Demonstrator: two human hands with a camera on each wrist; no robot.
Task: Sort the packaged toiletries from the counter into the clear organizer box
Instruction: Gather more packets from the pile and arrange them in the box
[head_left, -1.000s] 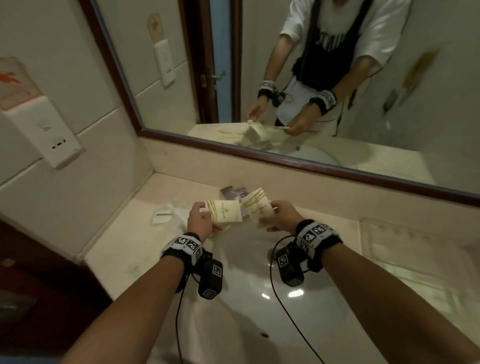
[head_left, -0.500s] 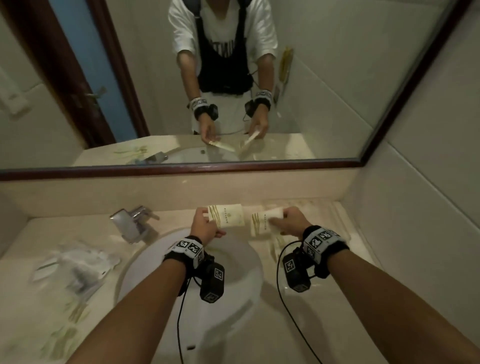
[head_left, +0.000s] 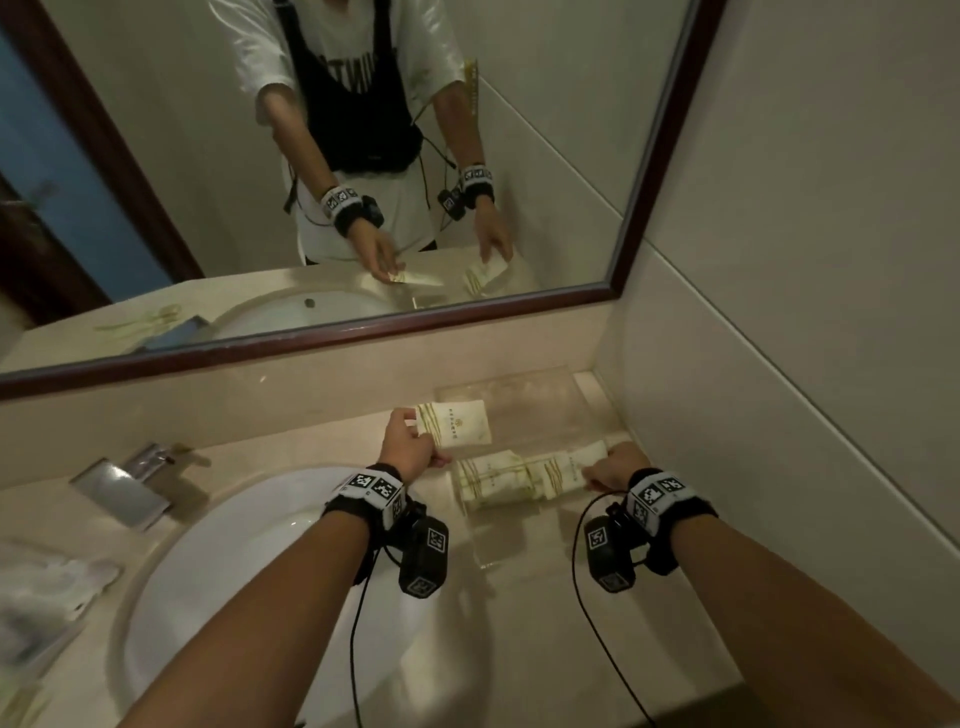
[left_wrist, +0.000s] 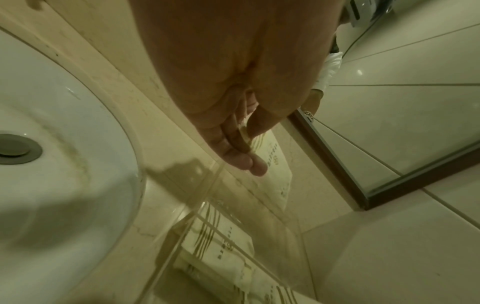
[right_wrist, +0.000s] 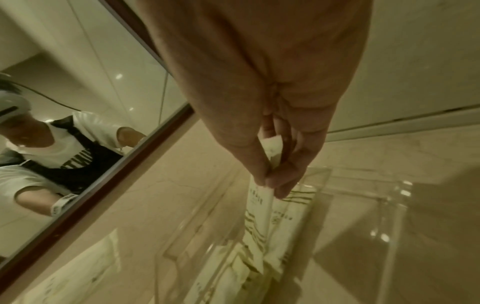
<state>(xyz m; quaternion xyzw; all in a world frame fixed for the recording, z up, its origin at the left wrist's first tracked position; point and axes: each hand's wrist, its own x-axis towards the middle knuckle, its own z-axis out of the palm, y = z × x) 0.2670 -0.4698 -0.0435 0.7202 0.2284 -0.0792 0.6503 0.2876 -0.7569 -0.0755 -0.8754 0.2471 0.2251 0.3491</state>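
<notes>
A clear organizer box (head_left: 519, 378) stands on the counter in the right corner by the mirror. My left hand (head_left: 422, 437) pinches one end of a white packet with gold stripes (head_left: 462, 423) and holds it level over the box's far part; in the left wrist view the fingers (left_wrist: 249, 162) lie under that packet (left_wrist: 276, 172). My right hand (head_left: 597, 472) pinches a second striped packet (head_left: 569, 467) that reaches down into the box's near part, beside another packet (head_left: 493, 478) lying there. In the right wrist view, thumb and fingers (right_wrist: 270, 181) clamp this packet's (right_wrist: 259, 211) top edge.
A white round basin (head_left: 291, 545) is sunk in the beige counter left of the box, with a chrome faucet (head_left: 130, 480) behind it. Plastic-wrapped items (head_left: 47, 587) lie at the far left. The tiled wall (head_left: 779, 364) closes the right side and the mirror (head_left: 363, 156) the back.
Both hands have carried their packets right, from above the basin to the organizer box. The right packet has come down into the box; the left one hovers over it.
</notes>
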